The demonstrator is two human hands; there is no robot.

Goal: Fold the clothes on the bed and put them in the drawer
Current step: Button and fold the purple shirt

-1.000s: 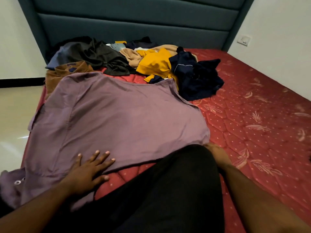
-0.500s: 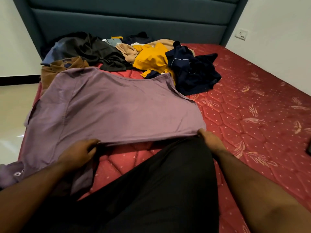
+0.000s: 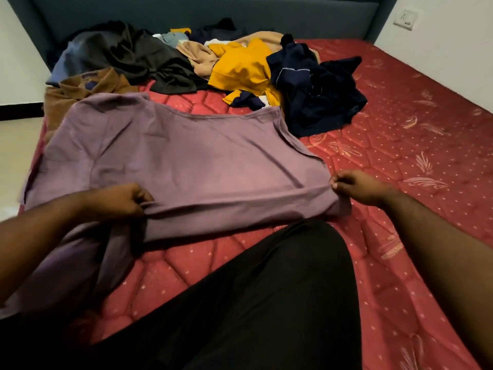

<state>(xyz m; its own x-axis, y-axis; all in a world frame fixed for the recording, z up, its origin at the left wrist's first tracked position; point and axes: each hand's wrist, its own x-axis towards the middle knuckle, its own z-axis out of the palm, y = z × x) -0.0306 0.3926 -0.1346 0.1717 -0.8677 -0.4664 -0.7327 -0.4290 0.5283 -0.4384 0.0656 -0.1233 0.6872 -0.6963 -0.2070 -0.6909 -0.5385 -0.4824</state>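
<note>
A purple shirt (image 3: 186,156) lies spread across the left half of the red mattress (image 3: 413,145). Its near edge is lifted off the bed and folded over. My left hand (image 3: 117,200) pinches that edge at the left, and my right hand (image 3: 357,186) pinches it at the right corner. Behind the shirt sits a pile of unfolded clothes: a brown shirt (image 3: 80,94), dark grey garments (image 3: 138,57), a tan one (image 3: 200,57), a yellow one (image 3: 242,68) and navy ones (image 3: 320,92). No drawer is in view.
My knee in black trousers (image 3: 253,303) rests on the mattress in the foreground. A teal padded headboard (image 3: 240,12) stands behind the pile. A white wall with a socket (image 3: 406,20) runs along the right. Pale floor (image 3: 16,145) lies left of the bed.
My left hand went from flat on the shirt to gripping its near edge. Both hands have raised that edge and carried it away from me over the shirt.
</note>
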